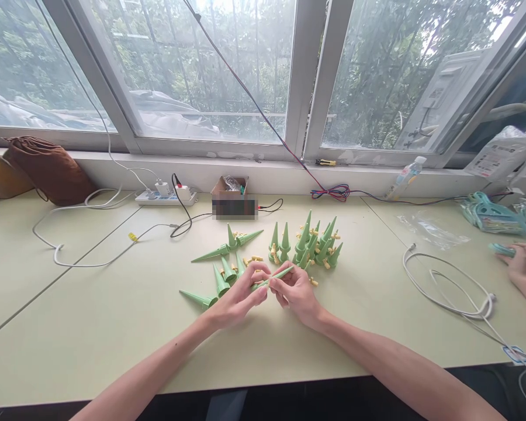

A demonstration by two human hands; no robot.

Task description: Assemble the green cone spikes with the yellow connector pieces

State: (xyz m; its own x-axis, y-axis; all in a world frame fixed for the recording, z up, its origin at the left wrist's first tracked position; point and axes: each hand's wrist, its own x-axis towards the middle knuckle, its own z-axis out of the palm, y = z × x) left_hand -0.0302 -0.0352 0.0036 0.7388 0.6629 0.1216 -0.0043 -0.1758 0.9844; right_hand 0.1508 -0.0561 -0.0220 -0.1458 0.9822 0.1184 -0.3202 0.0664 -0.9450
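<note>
Both hands meet over the middle of the pale green table. My left hand and my right hand are closed on one green cone spike, which lies nearly level between the fingertips. Several green cone spikes lie flat just left of my hands, with small yellow parts scattered among them. Behind my right hand, several green cones stand upright in a cluster, some with yellow pieces on them.
A power strip, white cables and a small cardboard box sit near the window sill. Another white cable loops at right. A co-worker's hand rests at the right edge beside teal items. A brown bag sits at far left.
</note>
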